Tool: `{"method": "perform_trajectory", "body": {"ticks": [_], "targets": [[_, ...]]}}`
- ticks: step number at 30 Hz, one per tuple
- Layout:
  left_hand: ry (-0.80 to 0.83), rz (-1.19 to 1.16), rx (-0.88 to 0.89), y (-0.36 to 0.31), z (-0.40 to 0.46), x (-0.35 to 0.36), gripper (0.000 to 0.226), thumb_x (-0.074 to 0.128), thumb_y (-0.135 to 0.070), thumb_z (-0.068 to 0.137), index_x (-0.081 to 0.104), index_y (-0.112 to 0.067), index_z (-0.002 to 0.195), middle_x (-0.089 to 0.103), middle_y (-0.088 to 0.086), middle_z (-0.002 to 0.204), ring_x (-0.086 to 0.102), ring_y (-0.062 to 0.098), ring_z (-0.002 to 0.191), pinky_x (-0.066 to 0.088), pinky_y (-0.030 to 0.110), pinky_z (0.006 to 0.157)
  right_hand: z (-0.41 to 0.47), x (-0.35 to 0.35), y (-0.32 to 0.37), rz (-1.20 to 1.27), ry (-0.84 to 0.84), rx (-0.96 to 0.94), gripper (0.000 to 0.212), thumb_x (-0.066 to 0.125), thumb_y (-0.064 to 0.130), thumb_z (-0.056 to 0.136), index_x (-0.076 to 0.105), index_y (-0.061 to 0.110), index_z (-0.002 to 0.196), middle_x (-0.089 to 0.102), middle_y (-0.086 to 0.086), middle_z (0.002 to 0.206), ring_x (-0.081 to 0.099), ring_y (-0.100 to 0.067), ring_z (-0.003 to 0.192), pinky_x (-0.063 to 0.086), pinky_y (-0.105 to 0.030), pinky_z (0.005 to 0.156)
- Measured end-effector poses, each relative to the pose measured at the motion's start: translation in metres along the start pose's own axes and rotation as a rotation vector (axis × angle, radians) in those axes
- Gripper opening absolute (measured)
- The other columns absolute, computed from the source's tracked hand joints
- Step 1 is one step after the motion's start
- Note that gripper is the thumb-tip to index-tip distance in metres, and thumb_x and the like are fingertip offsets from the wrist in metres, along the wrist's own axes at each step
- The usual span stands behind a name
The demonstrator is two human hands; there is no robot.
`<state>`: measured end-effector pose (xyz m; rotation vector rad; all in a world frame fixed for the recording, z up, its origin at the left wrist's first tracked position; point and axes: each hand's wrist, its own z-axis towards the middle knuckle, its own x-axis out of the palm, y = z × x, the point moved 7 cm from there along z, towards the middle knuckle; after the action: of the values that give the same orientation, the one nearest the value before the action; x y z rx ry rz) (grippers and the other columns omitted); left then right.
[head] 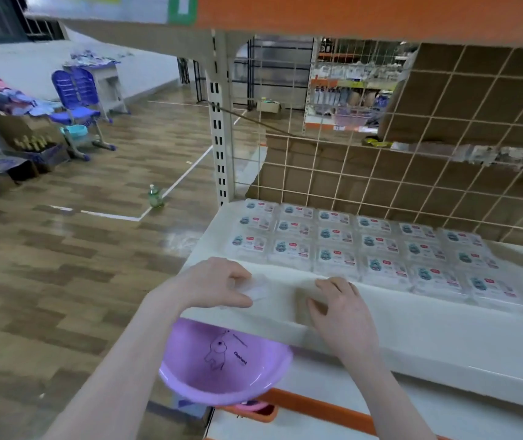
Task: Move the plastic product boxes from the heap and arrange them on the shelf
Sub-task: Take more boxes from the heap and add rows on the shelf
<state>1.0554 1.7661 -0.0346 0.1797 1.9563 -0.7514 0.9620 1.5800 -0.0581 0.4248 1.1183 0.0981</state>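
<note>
Several clear plastic product boxes (336, 241) with blue and red labels lie in neat rows on the white shelf (412, 322), against its wire mesh back. My left hand (219, 282) grips one clear plastic box (258, 290) at the shelf's front left. My right hand (338, 308) rests beside it on the shelf's front, fingers curled over a blurred pale box-like object (304, 293); motion blur keeps me from telling if it is held.
An empty purple plastic basin (196, 373) sits on the lower shelf below my hands. A white slotted upright (219, 122) stands at the shelf's left back corner. On the wooden floor to the left are a green bottle (155, 196), blue chairs (76, 100) and cardboard boxes.
</note>
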Motion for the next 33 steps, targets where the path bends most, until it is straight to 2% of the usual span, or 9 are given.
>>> {"method": "perform_trajectory", "body": {"ticks": [2,7,9,12,16,19,24,29,33], "targets": [[0.067,-0.105,0.030,-0.001,0.003,-0.002,0.035,0.064,-0.050,0.067,0.058,-0.022,0.085,0.051,-0.007,0.088,0.046,0.009,0.080,0.034,0.026,0.074,0.000,-0.002,0.001,0.014,-0.036,-0.024,0.024,0.079,0.005,0.062,0.069,0.001,0.083,0.064,-0.015,0.084,0.062,-0.038,0.080,0.054,-0.043,0.071],[0.094,-0.210,0.038,0.002,0.011,-0.017,0.020,0.067,-0.035,0.083,0.069,-0.016,0.083,0.053,-0.015,0.064,0.047,0.007,0.063,0.034,0.016,0.056,0.000,-0.002,0.000,0.013,-0.055,-0.024,0.025,0.080,0.004,0.060,0.070,0.003,0.083,0.064,-0.014,0.081,0.062,-0.037,0.078,0.055,-0.043,0.068],[0.082,-0.242,0.026,0.004,0.013,-0.022,0.007,0.067,-0.032,0.085,0.072,-0.028,0.090,0.062,-0.024,0.068,0.055,-0.006,0.067,0.038,0.004,0.056,-0.001,-0.004,0.001,0.019,-0.076,-0.036,0.028,0.082,0.002,0.056,0.071,0.004,0.082,0.064,-0.013,0.079,0.063,-0.036,0.075,0.056,-0.042,0.066],[0.038,-0.262,0.035,0.007,0.014,-0.028,0.015,0.066,-0.028,0.087,0.070,-0.028,0.102,0.065,-0.023,0.087,0.058,-0.006,0.084,0.041,0.001,0.064,-0.001,-0.005,0.003,0.027,-0.092,-0.036,0.028,0.082,0.000,0.054,0.071,0.004,0.080,0.064,-0.013,0.077,0.063,-0.036,0.072,0.056,-0.041,0.062],[-0.088,-0.234,0.057,0.007,0.016,-0.037,0.023,0.061,-0.021,0.089,0.066,-0.025,0.111,0.065,-0.012,0.095,0.060,0.000,0.090,0.043,0.007,0.069,-0.002,-0.005,0.005,0.008,-0.103,-0.031,0.026,0.082,0.001,0.054,0.071,0.004,0.077,0.065,-0.012,0.076,0.063,-0.035,0.071,0.056,-0.040,0.061],[-0.162,-0.131,0.035,0.008,0.016,-0.034,0.030,0.059,-0.019,0.090,0.062,-0.020,0.120,0.064,-0.004,0.117,0.059,0.012,0.107,0.045,0.026,0.093,-0.003,-0.005,0.004,0.002,-0.105,-0.029,0.025,0.082,0.001,0.055,0.071,0.003,0.077,0.065,-0.013,0.077,0.063,-0.035,0.071,0.056,-0.040,0.061],[-0.201,0.010,-0.019,0.013,0.011,-0.018,0.063,0.069,-0.035,0.081,0.047,-0.019,0.137,0.050,-0.004,0.136,0.050,0.013,0.121,0.038,0.020,0.091,-0.003,-0.006,0.004,-0.002,-0.104,-0.032,0.022,0.082,0.001,0.057,0.071,0.003,0.076,0.065,-0.013,0.076,0.063,-0.035,0.071,0.056,-0.040,0.061],[-0.200,0.146,-0.066,0.010,0.006,-0.007,0.056,0.068,-0.036,0.075,0.054,-0.008,0.121,0.051,0.002,0.118,0.053,0.022,0.105,0.046,0.035,0.087,-0.003,-0.006,0.004,-0.018,-0.100,-0.035,0.021,0.081,0.002,0.057,0.070,0.003,0.073,0.064,-0.012,0.074,0.062,-0.035,0.070,0.056,-0.040,0.061],[-0.216,0.181,-0.102,0.005,0.006,-0.006,0.034,0.065,-0.032,0.075,0.056,-0.011,0.100,0.048,0.001,0.102,0.052,0.021,0.091,0.045,0.031,0.069,-0.004,-0.005,0.003,-0.010,-0.104,-0.041,0.021,0.082,0.001,0.054,0.068,0.004,0.070,0.063,-0.011,0.072,0.061,-0.034,0.068,0.055,-0.039,0.058]]}}
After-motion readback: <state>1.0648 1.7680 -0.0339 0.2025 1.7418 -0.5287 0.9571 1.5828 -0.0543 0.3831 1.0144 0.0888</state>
